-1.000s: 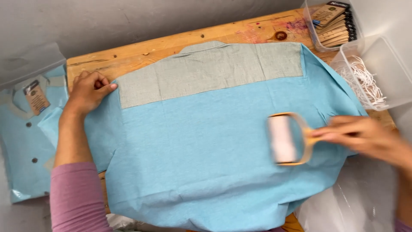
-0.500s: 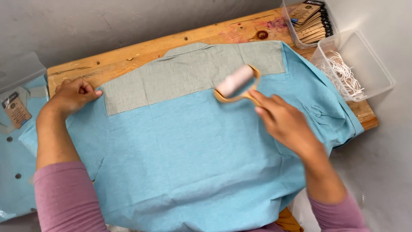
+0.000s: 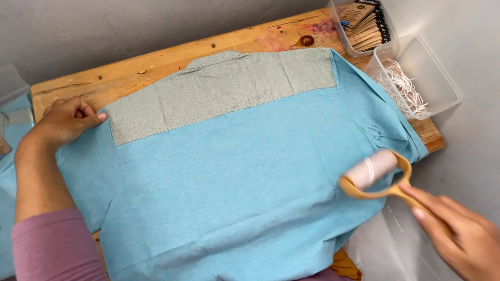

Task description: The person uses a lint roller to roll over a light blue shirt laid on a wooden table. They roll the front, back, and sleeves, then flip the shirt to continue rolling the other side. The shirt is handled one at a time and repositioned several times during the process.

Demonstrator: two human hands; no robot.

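Note:
A light blue shirt [image 3: 229,177] with a grey-green shoulder panel [image 3: 219,91] lies back-up on a wooden table [image 3: 156,57]. My left hand [image 3: 65,122] presses flat on the shirt's left shoulder at the table's left end. My right hand [image 3: 458,237] grips the tan handle of a lint roller [image 3: 372,171], whose white roll rests on the shirt's lower right side near the sleeve.
At the table's far right stand a clear box of white strings [image 3: 411,78] and a clear box of brown card tags [image 3: 364,23]. Another blue shirt [image 3: 8,156] lies at the left edge. A grey wall runs behind the table.
My right hand has carried the lint roller from the upper middle of the shirt down to its lower right side. My left hand stays on the left shoulder.

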